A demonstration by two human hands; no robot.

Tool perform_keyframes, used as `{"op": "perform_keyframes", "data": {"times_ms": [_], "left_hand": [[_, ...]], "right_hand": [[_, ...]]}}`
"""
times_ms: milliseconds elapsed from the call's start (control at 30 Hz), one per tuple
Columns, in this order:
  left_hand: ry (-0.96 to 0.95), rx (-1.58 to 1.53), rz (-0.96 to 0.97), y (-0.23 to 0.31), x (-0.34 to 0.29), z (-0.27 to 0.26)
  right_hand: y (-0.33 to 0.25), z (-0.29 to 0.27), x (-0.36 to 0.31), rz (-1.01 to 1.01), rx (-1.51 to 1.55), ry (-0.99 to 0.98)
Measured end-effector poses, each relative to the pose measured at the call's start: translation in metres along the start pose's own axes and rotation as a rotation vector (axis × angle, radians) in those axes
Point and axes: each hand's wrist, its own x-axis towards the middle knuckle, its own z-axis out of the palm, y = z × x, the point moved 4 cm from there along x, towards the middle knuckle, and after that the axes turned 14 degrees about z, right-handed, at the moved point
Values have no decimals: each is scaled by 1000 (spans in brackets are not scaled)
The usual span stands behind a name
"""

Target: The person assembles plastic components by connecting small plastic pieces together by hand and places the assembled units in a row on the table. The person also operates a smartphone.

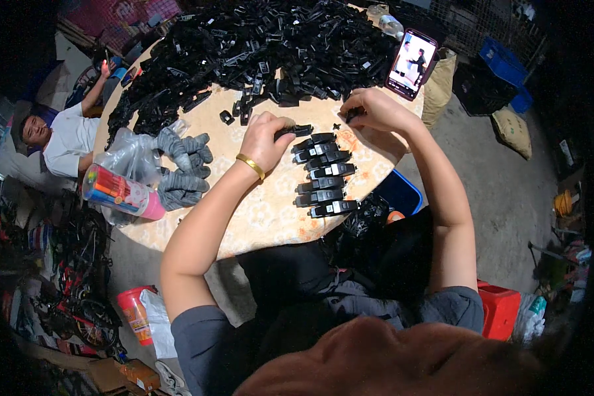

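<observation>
At centre, the left hand (265,137) has its grip around a long black plastic piece (301,130); below right, a column of black plastic clips (325,173) could slip off the pale floral desk (257,221) if brushed; farther right, the right hand (375,109) pinches a small dark part (354,118).
</observation>
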Motion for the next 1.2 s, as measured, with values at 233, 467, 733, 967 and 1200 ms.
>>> {"op": "perform_keyframes", "data": {"times_ms": [233,467,733,967,1200], "left_hand": [[-57,62,40,3,-3,0],[41,-49,44,6,1,7],[59,-6,-65,-1,-3,4],[84,-78,-75,-4,2,4],[53,-130,-91,1,4,9]], "right_hand": [[3,-3,0,-61,-126,26],[-13,3,8,-63,7,160],[-36,22,11,-162,55,196],[-40,24,16,-205,14,168],[-46,34,19,-324,73,183]]}}
